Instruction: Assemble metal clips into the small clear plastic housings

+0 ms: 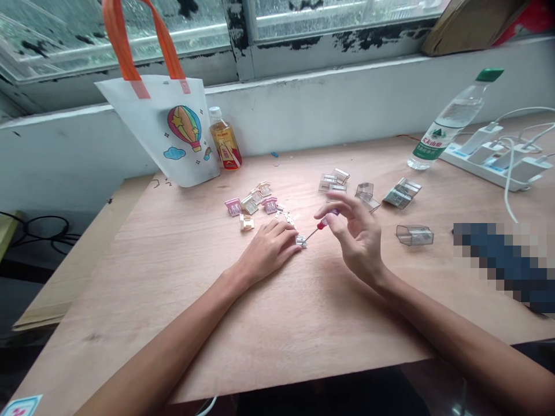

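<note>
Pressing a small pale piece against the tabletop with the left hand, with fingers closed about it, probably for preventing it from sliding under the screwdriver. Gripping this screwdriver by its reddish handle in the right hand, between thumb and forefinger, with the other fingers lifted and loosely curved, perhaps for letting the handle turn freely. Pointing the tip down at the piece; cannot tell exactly about the contact. Having small metal bits and coloured plastic parts just beyond the left hand, and smoky clear shells around the right one, presumably sorted by kind and within easy reach. Regarding containers, can see clear liquid in the water bottle and, seemingly, amber liquid in the drink bottle; cannot tell the contents of the white bag.
</note>
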`<state>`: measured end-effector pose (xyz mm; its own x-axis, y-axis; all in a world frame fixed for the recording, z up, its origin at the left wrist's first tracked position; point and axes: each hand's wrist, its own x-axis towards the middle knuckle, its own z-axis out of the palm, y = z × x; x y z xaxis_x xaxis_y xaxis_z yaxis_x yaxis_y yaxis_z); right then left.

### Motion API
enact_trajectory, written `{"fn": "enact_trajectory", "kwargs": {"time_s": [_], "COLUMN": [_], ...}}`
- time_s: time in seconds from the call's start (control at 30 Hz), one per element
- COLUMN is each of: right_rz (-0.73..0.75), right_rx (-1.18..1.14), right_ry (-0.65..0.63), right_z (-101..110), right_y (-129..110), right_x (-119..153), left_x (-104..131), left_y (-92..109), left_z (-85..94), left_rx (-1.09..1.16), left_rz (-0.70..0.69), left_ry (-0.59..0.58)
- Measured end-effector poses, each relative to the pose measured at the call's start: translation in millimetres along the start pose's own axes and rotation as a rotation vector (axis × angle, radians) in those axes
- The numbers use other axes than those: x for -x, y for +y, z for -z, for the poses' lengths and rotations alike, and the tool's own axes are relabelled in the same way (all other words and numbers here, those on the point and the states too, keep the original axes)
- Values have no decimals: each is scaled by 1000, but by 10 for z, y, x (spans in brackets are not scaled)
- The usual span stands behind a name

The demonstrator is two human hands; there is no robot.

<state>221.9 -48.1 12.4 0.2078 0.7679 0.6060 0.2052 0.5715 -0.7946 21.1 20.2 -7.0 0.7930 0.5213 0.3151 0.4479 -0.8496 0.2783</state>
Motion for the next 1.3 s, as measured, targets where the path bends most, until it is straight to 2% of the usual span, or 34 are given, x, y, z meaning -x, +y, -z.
{"fn": "enact_trajectory", "kwargs": {"time_s": [0.1, 0.27, 0.43, 0.57, 0.7, 0.87, 1.07, 1.17, 1.3], "right_rz": [6, 85, 14, 34, 92, 70, 194, 176, 210], "right_rx": [17, 50, -36, 21, 23, 48, 129, 131, 154], "right_ry": [-42, -9, -15, -64, -46, -13, 15, 39, 11], "right_z": [18, 36, 15, 26, 41, 20, 2, -17, -39], "right_y": [32, 90, 31, 37, 87, 92, 156, 173, 153], "right_x": [14, -22, -35, -45, -78, -56, -58, -47, -14], "left_x": [4, 4, 9, 13, 14, 7, 2, -3, -9], "left_y": [5, 22, 31, 31, 24, 12, 10, 19, 23], "left_z": [5, 25, 35, 40, 31, 11, 4, 11, 12], "left_rx": [-8, -15, -12, -3, -12, -30, -35, -39, -37], "left_rz": [1, 11, 28, 24, 16, 0, 6, 13, 7], "left_ry": [-10, -40, -48, -53, -44, -27, -21, -26, -26]}}
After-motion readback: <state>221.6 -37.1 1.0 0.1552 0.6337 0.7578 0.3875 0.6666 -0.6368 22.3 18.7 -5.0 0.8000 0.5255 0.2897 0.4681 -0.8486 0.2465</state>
